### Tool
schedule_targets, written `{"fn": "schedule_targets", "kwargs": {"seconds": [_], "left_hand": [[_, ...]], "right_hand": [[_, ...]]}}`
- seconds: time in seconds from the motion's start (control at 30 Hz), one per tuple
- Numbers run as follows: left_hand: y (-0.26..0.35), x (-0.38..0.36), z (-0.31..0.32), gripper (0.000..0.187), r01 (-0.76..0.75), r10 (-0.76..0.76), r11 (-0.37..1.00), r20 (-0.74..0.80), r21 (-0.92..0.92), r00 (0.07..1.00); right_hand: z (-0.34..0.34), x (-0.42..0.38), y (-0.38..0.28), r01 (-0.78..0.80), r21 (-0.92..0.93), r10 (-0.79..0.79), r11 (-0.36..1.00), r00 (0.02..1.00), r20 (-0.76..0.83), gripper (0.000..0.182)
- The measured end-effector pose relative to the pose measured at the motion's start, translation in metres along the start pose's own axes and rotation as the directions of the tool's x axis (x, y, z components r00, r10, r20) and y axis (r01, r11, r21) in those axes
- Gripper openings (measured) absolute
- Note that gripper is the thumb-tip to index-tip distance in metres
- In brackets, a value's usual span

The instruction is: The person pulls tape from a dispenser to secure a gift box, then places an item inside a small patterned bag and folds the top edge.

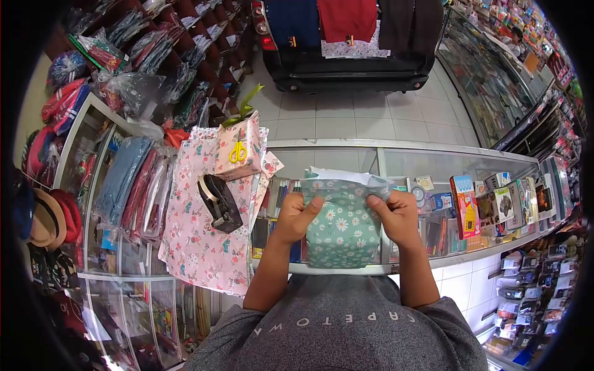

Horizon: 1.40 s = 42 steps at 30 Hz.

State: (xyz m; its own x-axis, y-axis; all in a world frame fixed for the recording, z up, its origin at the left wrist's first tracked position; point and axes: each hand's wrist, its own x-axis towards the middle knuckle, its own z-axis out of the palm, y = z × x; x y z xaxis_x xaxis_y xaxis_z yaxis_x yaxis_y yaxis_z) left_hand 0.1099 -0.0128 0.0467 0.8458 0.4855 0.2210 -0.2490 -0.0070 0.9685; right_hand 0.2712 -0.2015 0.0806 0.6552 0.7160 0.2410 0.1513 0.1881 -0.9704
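Observation:
A green paper piece with white daisies (343, 226) stands at the front edge of the glass counter, its white inner side showing along the top. My left hand (299, 215) grips its upper left side, thumb on the front. On the upper right side my right hand (395, 214) pinches it the same way. Left of my hands, pink floral sheets (192, 235) lie stacked, bearing a black tape dispenser (219, 203). Yellow-handled scissors (237, 152) rest on a pink floral wrapped box (247, 139) with a green ribbon (250, 100).
The glass counter (433, 148) holds boxes and stationery, with a red and yellow packet (464, 207) at right. Plastic-wrapped clothes (124, 179) lie at left. A vehicle's rear (352, 74) draped with cloths stands beyond. A person (515, 41) is partly visible far right.

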Motion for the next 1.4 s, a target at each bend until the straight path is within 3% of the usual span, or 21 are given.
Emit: {"fn": "schedule_targets", "kwargs": {"seconds": [0.13,0.23,0.3,0.33,0.37,0.43,0.5,0.57,0.6,0.7,0.77,0.9,1.0,1.1,1.3,1.4], "left_hand": [[0.042,0.003,0.027,0.042,-0.083,0.077,0.996,-0.164,-0.029,0.983],[0.047,-0.002,0.013,0.034,-0.058,0.062,0.997,-0.069,0.059,0.996],[0.049,-0.004,0.002,0.031,-0.203,0.191,0.960,0.079,0.191,0.978],[0.054,-0.005,0.001,0.026,-0.235,0.218,0.957,0.110,0.173,0.970],[0.056,-0.007,0.002,0.026,-0.235,0.218,0.957,0.111,0.172,0.970],[0.065,-0.011,0.005,0.024,-0.243,0.227,0.943,0.096,0.228,0.969],[0.076,-0.006,0.008,0.026,-0.297,0.266,0.912,0.141,0.284,0.953],[0.077,-0.001,0.017,0.023,-0.418,0.402,0.902,0.139,0.112,0.905],[0.079,-0.003,0.016,0.023,-0.418,0.402,0.902,0.140,0.111,0.905],[0.084,-0.009,0.010,0.021,-0.388,0.359,0.899,0.163,0.206,0.919],[0.090,-0.010,0.007,0.021,-0.474,0.415,0.819,0.237,0.322,0.878],[0.099,-0.014,0.007,0.022,-0.417,0.370,0.863,0.204,0.285,0.906],[0.110,-0.019,0.018,0.026,-0.294,0.284,0.932,0.077,0.211,0.956],[0.113,-0.017,0.023,0.027,-0.271,0.258,0.934,0.086,0.233,0.962],[0.104,-0.021,0.027,0.039,-0.274,0.293,0.923,-0.033,0.270,0.955],[0.110,-0.017,0.039,0.046,-0.185,0.258,0.926,-0.194,0.328,0.946]], "right_hand": [[0.004,-0.002,-0.012,0.011,0.013,-0.012,1.000,0.997,0.082,0.024],[0.004,-0.007,-0.015,-0.065,0.094,0.056,0.993,0.993,0.105,0.022],[0.000,-0.008,-0.022,-0.050,0.041,0.044,0.998,0.988,0.145,0.021],[0.000,-0.007,-0.026,0.081,-0.017,-0.077,0.997,0.983,0.166,0.021],[0.000,-0.006,-0.029,0.212,-0.072,-0.195,0.975,0.961,0.194,0.021],[-0.005,-0.007,-0.034,0.214,-0.101,-0.184,0.972,0.952,0.245,0.023],[-0.001,-0.008,-0.045,0.303,-0.072,-0.279,0.950,0.930,0.239,0.025],[0.004,-0.011,-0.048,0.287,-0.092,-0.264,0.953,0.942,0.206,0.022],[0.005,-0.011,-0.046,0.309,-0.129,-0.283,0.942,0.941,0.186,0.021],[0.006,-0.011,-0.054,0.329,-0.139,-0.300,0.934,0.935,0.190,0.018],[0.006,-0.012,-0.060,0.328,-0.115,-0.299,0.938,0.931,0.211,0.017],[0.008,-0.016,-0.060,0.356,-0.159,-0.329,0.921,0.928,0.176,0.018],[0.008,-0.017,-0.076,0.225,-0.114,-0.192,0.968,0.949,0.249,0.027],[0.002,-0.015,-0.073,0.221,-0.024,-0.200,0.975,0.921,0.335,0.024],[0.013,-0.014,-0.075,0.246,-0.070,-0.223,0.967,0.945,0.241,0.019],[0.015,-0.012,-0.075,0.223,-0.043,-0.210,0.974,0.955,0.208,0.018]]}}
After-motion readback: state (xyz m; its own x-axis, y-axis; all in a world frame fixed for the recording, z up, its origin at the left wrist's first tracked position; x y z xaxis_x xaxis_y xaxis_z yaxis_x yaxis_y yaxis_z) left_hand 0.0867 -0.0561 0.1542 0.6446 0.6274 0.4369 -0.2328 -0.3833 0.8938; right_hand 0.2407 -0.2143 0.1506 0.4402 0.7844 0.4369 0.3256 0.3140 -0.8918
